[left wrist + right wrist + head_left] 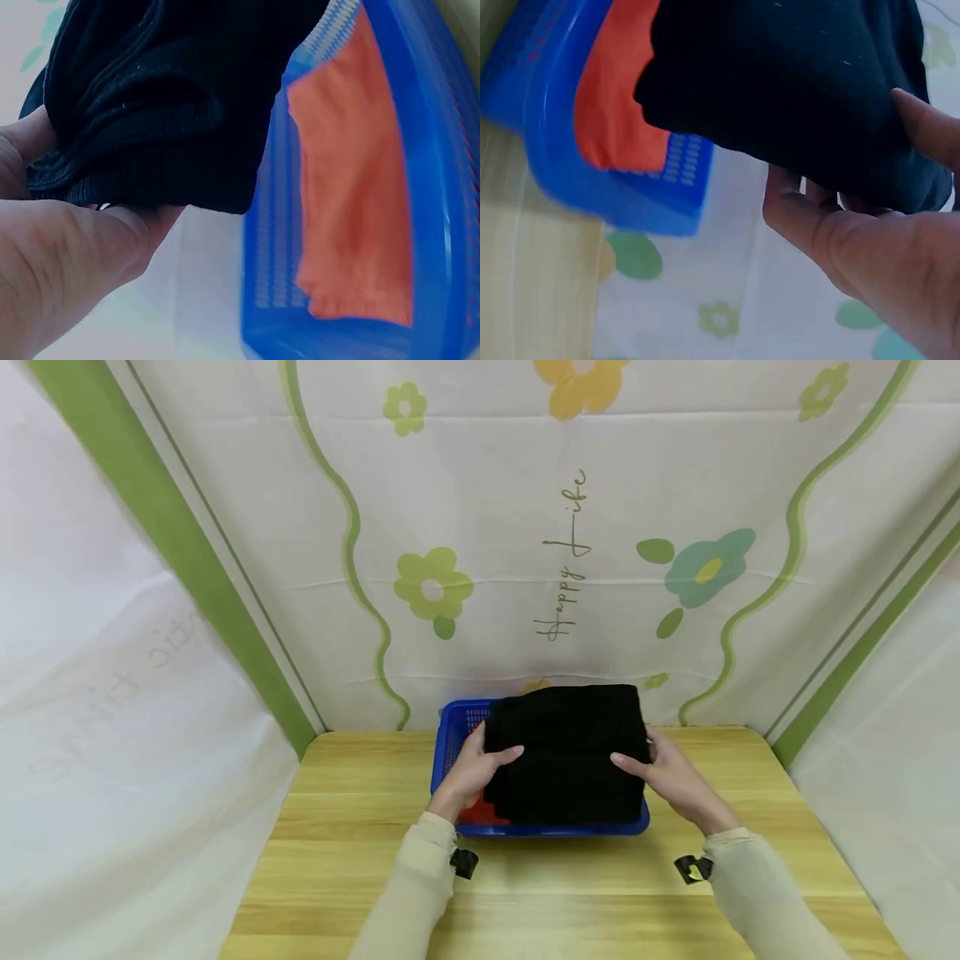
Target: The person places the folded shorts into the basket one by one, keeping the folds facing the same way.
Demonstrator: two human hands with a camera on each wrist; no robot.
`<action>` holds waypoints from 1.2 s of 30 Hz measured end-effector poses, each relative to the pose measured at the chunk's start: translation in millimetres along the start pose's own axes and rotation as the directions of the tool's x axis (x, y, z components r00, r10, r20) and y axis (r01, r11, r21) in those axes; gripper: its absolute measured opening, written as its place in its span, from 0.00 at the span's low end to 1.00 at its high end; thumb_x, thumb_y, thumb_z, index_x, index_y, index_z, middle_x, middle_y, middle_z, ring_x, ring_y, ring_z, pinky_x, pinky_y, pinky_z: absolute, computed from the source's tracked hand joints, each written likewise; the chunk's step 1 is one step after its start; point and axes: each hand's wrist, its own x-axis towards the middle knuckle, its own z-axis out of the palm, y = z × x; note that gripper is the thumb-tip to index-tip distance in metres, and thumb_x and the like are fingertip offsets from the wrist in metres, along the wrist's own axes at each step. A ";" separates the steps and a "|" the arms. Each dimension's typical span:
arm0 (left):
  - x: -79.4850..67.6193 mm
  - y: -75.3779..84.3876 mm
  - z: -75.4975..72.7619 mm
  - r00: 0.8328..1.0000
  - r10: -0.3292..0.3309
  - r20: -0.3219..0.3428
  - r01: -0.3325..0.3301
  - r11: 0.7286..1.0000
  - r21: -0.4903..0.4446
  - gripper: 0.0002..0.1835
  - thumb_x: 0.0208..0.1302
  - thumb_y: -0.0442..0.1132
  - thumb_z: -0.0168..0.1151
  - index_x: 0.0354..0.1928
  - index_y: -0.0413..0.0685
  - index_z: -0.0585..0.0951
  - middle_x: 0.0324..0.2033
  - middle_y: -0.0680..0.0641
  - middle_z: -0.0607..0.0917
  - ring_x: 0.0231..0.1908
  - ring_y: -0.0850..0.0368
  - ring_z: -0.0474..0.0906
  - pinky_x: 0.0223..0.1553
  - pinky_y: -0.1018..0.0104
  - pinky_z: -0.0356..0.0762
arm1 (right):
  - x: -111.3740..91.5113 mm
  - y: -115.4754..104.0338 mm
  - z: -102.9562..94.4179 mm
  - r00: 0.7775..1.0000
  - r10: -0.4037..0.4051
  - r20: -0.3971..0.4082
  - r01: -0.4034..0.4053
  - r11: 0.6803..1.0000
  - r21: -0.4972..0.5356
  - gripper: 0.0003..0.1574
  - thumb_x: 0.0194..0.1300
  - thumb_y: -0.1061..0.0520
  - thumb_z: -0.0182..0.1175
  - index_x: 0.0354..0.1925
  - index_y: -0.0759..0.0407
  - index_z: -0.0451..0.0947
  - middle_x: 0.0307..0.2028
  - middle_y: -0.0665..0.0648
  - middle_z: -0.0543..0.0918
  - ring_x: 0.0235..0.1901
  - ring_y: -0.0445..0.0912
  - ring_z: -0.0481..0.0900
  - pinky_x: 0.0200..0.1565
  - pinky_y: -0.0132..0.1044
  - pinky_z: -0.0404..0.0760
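Observation:
Both hands hold a folded black garment [567, 760] over a blue plastic basket [551, 832]. The left hand [472, 770] grips its left edge, thumb on top and fingers underneath. At the opposite edge, the right hand [678, 777] pinches the cloth the same way. In the left wrist view, the black fabric [172, 97] hangs in folds from the fingers. An orange-red folded cloth [352, 187] lies inside the basket, partly covered by the black garment in the head view. The right wrist view shows the same orange-red cloth [622, 97] beneath the raised black one.
The basket stands at the back of a light wooden table [360, 843], against a white fabric wall [487, 485] printed with flowers and lettering. White fabric panels also rise on the left and right. Dark wrist-worn devices [464, 863] sit at both cuffs.

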 end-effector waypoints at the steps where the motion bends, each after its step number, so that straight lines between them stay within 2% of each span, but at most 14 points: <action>1: 1.2 -3.1 -3.2 1.000 -0.006 -0.009 0.006 1.000 0.004 0.51 0.69 0.48 0.67 0.82 0.53 0.45 0.80 0.46 0.47 0.78 0.42 0.43 0.73 0.38 0.51 | 3.4 1.5 2.9 1.000 0.002 0.009 -0.002 1.000 0.008 0.54 0.73 0.47 0.63 0.80 0.62 0.44 0.76 0.69 0.56 0.73 0.68 0.54 0.66 0.69 0.61; 3: 3.7 -9.0 -8.6 1.000 -0.015 -0.026 0.015 1.000 0.007 0.50 0.69 0.47 0.67 0.82 0.54 0.46 0.80 0.46 0.49 0.77 0.41 0.45 0.72 0.38 0.52 | 11.1 4.7 9.0 1.000 0.000 0.014 0.000 1.000 0.009 0.52 0.74 0.49 0.62 0.80 0.61 0.44 0.77 0.69 0.53 0.75 0.69 0.49 0.67 0.69 0.57; 7: 7.7 -18.3 -15.5 0.995 -0.064 -0.078 0.067 0.997 0.029 0.50 0.69 0.46 0.67 0.82 0.50 0.46 0.79 0.43 0.50 0.77 0.38 0.46 0.72 0.37 0.52 | 26.2 11.6 21.3 1.000 0.023 0.005 -0.023 1.000 -0.001 0.47 0.75 0.53 0.61 0.79 0.62 0.49 0.76 0.69 0.55 0.75 0.68 0.49 0.69 0.67 0.56; 10: 10.0 -22.9 -17.8 0.985 -0.118 -0.124 0.124 0.992 0.039 0.51 0.69 0.45 0.67 0.81 0.44 0.43 0.79 0.40 0.46 0.77 0.37 0.42 0.72 0.37 0.49 | 35.3 17.2 28.7 0.996 0.086 -0.001 -0.086 0.996 -0.039 0.50 0.75 0.52 0.60 0.79 0.67 0.44 0.77 0.72 0.50 0.75 0.70 0.47 0.69 0.67 0.55; 14: 14.0 -28.4 -18.3 0.971 -0.180 -0.160 0.189 0.981 0.046 0.50 0.69 0.45 0.66 0.81 0.43 0.44 0.79 0.38 0.45 0.77 0.35 0.41 0.72 0.35 0.49 | 43.1 24.0 35.9 0.984 0.174 -0.025 -0.176 0.979 -0.105 0.56 0.76 0.49 0.59 0.79 0.70 0.34 0.77 0.75 0.39 0.75 0.72 0.40 0.70 0.67 0.53; 18: 19.4 -33.6 -17.6 0.957 -0.225 -0.183 0.238 0.970 0.054 0.48 0.71 0.45 0.64 0.81 0.44 0.46 0.79 0.37 0.46 0.76 0.34 0.43 0.70 0.32 0.51 | 50.3 30.8 43.5 0.977 0.208 -0.040 -0.212 0.970 -0.122 0.54 0.77 0.50 0.57 0.79 0.70 0.35 0.77 0.75 0.40 0.75 0.71 0.41 0.70 0.66 0.54; 23: 27.3 -40.8 -16.1 0.949 -0.234 -0.211 0.255 0.964 0.077 0.42 0.73 0.39 0.60 0.81 0.43 0.49 0.78 0.35 0.50 0.75 0.33 0.46 0.70 0.34 0.53 | 57.1 41.3 52.2 0.971 0.234 -0.039 -0.237 0.956 -0.175 0.48 0.80 0.52 0.52 0.79 0.71 0.37 0.77 0.76 0.43 0.75 0.70 0.42 0.70 0.66 0.53; 26: 31.2 -45.0 -14.9 0.945 -0.226 -0.238 0.258 0.960 0.113 0.39 0.73 0.34 0.58 0.80 0.43 0.53 0.76 0.32 0.56 0.74 0.32 0.51 0.69 0.36 0.58 | 59.4 47.4 56.7 0.970 0.242 -0.038 -0.244 0.946 -0.213 0.44 0.80 0.54 0.51 0.79 0.68 0.41 0.77 0.75 0.46 0.74 0.70 0.46 0.69 0.67 0.57; 29: 33.1 -47.2 -14.0 0.940 -0.215 -0.266 0.259 0.955 0.143 0.37 0.72 0.32 0.58 0.79 0.41 0.55 0.73 0.30 0.60 0.72 0.32 0.56 0.68 0.39 0.61 | 60.3 51.5 60.2 0.974 0.227 -0.023 -0.226 0.942 -0.249 0.42 0.78 0.56 0.52 0.80 0.65 0.45 0.76 0.75 0.49 0.73 0.72 0.50 0.66 0.69 0.61; 32: 32.1 -46.4 -11.9 0.941 -0.183 -0.285 0.245 0.949 0.200 0.39 0.72 0.34 0.60 0.78 0.36 0.53 0.73 0.29 0.61 0.72 0.32 0.57 0.69 0.39 0.61 | 58.9 53.5 62.5 0.974 0.225 -0.006 -0.218 0.937 -0.272 0.45 0.76 0.57 0.56 0.80 0.62 0.46 0.76 0.74 0.49 0.73 0.72 0.50 0.66 0.70 0.60; 34: 30.1 -44.3 -9.2 0.952 -0.128 -0.278 0.218 0.922 0.321 0.41 0.71 0.37 0.62 0.78 0.35 0.53 0.73 0.29 0.59 0.72 0.31 0.57 0.69 0.39 0.61 | 57.0 53.1 63.9 0.977 0.214 0.004 -0.202 0.928 -0.313 0.47 0.74 0.57 0.58 0.80 0.63 0.46 0.76 0.75 0.50 0.73 0.72 0.50 0.66 0.70 0.59; 35: 29.3 -43.0 -7.4 0.961 -0.091 -0.261 0.196 0.891 0.410 0.42 0.71 0.39 0.63 0.78 0.36 0.53 0.74 0.29 0.58 0.72 0.31 0.57 0.68 0.39 0.61 | 56.1 52.4 64.8 0.979 0.202 0.003 -0.188 0.919 -0.345 0.48 0.73 0.57 0.60 0.79 0.64 0.47 0.76 0.75 0.51 0.73 0.73 0.50 0.66 0.71 0.59; 36: 28.2 -41.5 -5.4 0.972 -0.042 -0.232 0.159 0.843 0.514 0.43 0.70 0.41 0.65 0.78 0.37 0.54 0.74 0.29 0.58 0.71 0.31 0.57 0.68 0.38 0.62 | 55.3 51.6 65.9 0.983 0.185 -0.002 -0.172 0.907 -0.384 0.49 0.71 0.56 0.62 0.79 0.65 0.48 0.75 0.75 0.52 0.72 0.73 0.50 0.66 0.71 0.59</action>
